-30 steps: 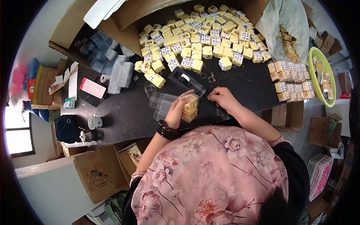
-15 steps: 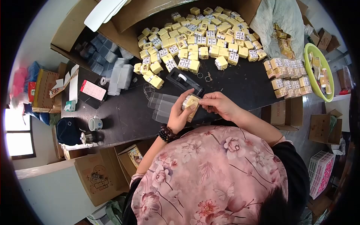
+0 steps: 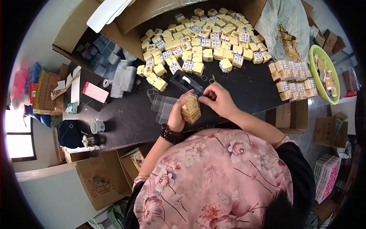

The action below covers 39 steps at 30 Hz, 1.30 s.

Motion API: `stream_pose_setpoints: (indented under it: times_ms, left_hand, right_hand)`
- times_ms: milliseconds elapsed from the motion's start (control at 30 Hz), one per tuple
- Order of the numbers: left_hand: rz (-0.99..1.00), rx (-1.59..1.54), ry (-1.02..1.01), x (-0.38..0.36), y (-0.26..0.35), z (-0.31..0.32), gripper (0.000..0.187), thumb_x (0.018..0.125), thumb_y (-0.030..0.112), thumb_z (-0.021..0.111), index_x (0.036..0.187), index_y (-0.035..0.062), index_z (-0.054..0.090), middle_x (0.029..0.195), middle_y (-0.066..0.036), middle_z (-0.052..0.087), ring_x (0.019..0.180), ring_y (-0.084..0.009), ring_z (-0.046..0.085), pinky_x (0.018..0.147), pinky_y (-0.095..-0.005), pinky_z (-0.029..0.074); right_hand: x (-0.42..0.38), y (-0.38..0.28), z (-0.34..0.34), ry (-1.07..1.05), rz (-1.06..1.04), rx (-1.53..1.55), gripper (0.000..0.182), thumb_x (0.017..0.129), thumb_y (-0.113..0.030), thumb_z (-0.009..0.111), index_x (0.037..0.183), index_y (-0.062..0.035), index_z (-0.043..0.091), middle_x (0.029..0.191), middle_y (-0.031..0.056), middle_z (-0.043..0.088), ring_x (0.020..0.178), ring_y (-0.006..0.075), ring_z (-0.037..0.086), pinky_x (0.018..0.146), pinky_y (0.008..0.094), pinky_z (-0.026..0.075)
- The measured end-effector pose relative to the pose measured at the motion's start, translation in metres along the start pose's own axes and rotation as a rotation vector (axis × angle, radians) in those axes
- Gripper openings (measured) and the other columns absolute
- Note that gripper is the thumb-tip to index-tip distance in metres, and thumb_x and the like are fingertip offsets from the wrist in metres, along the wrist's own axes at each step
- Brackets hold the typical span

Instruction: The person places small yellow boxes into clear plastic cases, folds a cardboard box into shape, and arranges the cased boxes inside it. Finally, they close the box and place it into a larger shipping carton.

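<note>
My left hand (image 3: pixel 177 114) grips a small stack of yellow boxes (image 3: pixel 191 109) upright just above the black table (image 3: pixel 126 114). My right hand (image 3: pixel 218 100) is at the top right of that stack, fingertips pinched together against it near the black tape dispenser (image 3: pixel 187 83). What the right fingers pinch is too small to tell. Flat clear plastic sleeves (image 3: pixel 163 107) lie just left of my left hand.
Several loose yellow boxes (image 3: pixel 202 36) are heaped at the table's far side. Packed clear-wrapped boxes (image 3: pixel 294 81) stand at the right, beside a green basin (image 3: pixel 325 72). A mug (image 3: pixel 97 125), pink notepad (image 3: pixel 94 92) and cardboard cartons (image 3: pixel 97 181) sit at the left.
My left hand turned the yellow stack upright and lifted it slightly. My right hand moved from the table to the stack's top, close to the tape dispenser.
</note>
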<state>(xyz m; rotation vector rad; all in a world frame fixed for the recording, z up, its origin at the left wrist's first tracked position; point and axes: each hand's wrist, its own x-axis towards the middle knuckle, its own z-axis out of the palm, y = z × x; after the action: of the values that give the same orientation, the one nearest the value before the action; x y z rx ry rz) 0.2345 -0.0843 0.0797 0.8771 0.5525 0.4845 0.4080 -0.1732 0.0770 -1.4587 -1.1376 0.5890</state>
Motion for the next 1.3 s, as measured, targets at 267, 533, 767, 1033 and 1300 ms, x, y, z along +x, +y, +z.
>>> stream_pose_setpoints:
  times_ms: [267,533,767,1033,1300]
  left_hand:
    - [-0.091,0.092,-0.010,0.011,-0.007,-0.014,0.055,0.097,0.030,0.042,0.144,0.0020,0.039,0.114,-0.005,0.060,0.102,-0.0147,0.059,0.089,-0.0302,0.049]
    - [-0.084,0.094,0.005,0.011,-0.010,-0.016,0.054,0.096,0.026,0.042,0.144,0.0017,0.039,0.114,-0.005,0.061,0.102,-0.0144,0.059,0.089,-0.0296,0.049]
    - [-0.077,0.105,0.010,0.011,-0.011,-0.018,0.053,0.096,0.024,0.042,0.144,0.0016,0.040,0.113,-0.005,0.062,0.100,-0.0149,0.061,0.087,-0.0302,0.050]
    - [-0.057,-0.074,0.113,0.005,-0.001,-0.004,0.051,0.099,0.033,0.035,0.139,0.0023,0.045,0.108,-0.006,0.063,0.098,-0.0173,0.062,0.086,-0.0335,0.053]
    - [0.088,-0.267,0.091,-0.005,0.011,0.015,0.056,0.098,0.041,0.037,0.139,0.0033,0.045,0.114,-0.007,0.061,0.102,-0.0193,0.060,0.089,-0.0376,0.051]
  right_hand:
    - [0.059,0.044,-0.014,-0.393,0.468,0.137,0.017,0.082,-0.017,0.076,0.088,-0.0016,0.073,0.080,0.0014,0.066,0.071,0.0076,0.055,0.066,0.0237,0.044]
    - [0.055,0.039,-0.016,-0.375,0.579,0.319,0.017,0.085,-0.018,0.074,0.087,-0.0011,0.072,0.079,0.0013,0.068,0.070,0.0072,0.057,0.066,0.0234,0.045]
    - [0.020,0.031,-0.028,-0.350,0.628,0.197,0.010,0.085,-0.014,0.073,0.083,-0.0038,0.071,0.068,-0.0032,0.061,0.060,0.0031,0.047,0.055,0.0223,0.037]
    - [-0.010,0.029,-0.029,-0.356,0.747,0.534,0.012,0.088,-0.014,0.072,0.086,-0.0031,0.070,0.072,-0.0029,0.061,0.061,0.0039,0.048,0.057,0.0213,0.040]
    - [-0.016,-0.006,-0.004,-0.440,0.764,0.610,0.020,0.087,-0.023,0.074,0.083,-0.0033,0.072,0.069,-0.0033,0.060,0.057,0.0039,0.044,0.052,0.0207,0.033]
